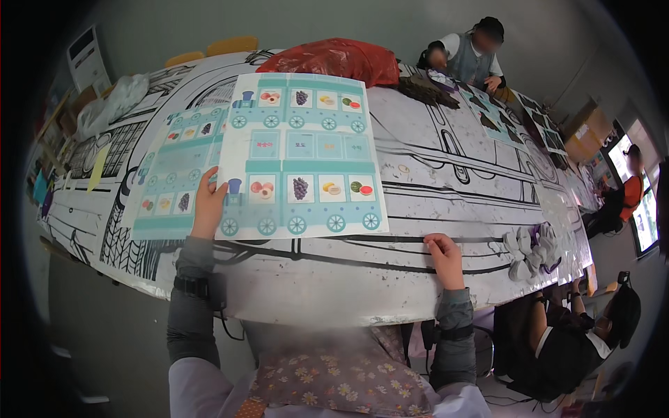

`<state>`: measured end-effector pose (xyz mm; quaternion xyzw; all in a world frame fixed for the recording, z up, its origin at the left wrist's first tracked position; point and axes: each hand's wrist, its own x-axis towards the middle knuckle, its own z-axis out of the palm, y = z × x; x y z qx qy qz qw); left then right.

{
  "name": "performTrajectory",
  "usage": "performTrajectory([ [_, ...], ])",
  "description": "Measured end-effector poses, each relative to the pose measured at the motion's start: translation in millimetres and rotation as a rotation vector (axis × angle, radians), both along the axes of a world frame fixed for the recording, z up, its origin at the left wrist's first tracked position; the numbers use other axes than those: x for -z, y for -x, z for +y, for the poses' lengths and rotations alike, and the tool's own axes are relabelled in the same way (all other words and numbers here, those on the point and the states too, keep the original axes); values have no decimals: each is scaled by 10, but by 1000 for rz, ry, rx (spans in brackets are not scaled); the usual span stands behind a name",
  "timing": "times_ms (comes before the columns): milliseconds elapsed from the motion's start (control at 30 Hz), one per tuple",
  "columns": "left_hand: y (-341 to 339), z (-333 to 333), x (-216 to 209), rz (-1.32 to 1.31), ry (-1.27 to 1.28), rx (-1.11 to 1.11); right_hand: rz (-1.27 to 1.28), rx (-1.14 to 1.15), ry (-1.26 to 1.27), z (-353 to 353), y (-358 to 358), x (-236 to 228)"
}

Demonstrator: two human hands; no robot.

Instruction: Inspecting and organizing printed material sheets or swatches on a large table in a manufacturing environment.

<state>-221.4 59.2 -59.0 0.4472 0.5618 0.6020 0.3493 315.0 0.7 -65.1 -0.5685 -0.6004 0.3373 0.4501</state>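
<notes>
My left hand (209,203) grips the left edge of a picture sheet (304,164). Train cars with peaches, grapes, melon and watermelon are printed on it in teal and white. Part of a second train sheet (167,160) lies on the table behind it, its right side covered. Above the table's near part, to the right of the sheet, is my right hand (446,261). Its fingers are curled and pressed together; whatever they may hold is hidden. A pair of grey-and-purple work gloves (531,252) lies farther right.
Black line drawings cover the white table (334,285). A red plastic bag (331,61) sits at the far side beside a dark leafy-looking heap (428,90). Across the table a person (474,59) works near other sheets (491,115). Another person (578,334) sits at lower right.
</notes>
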Motion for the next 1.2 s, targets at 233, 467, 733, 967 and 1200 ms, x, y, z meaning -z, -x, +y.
performTrajectory([
  [233, -5, 12, 9, -29, -16, 10, -16, -3, 5, 2, -28, 5],
  [467, 40, -16, 11, 25, 8, 19, 6, -15, 18, -3, 8, -28],
  [733, -21, -4, -4, 12, -5, 11, -2, 14, 10, -12, -14, 1],
  [967, 56, 42, 99, 43, -28, 6, 9, 8, -1, 2, -30, 26],
  [1200, -11, -7, 11, 22, -47, 0, 6, 12, -26, -17, -5, 6],
])
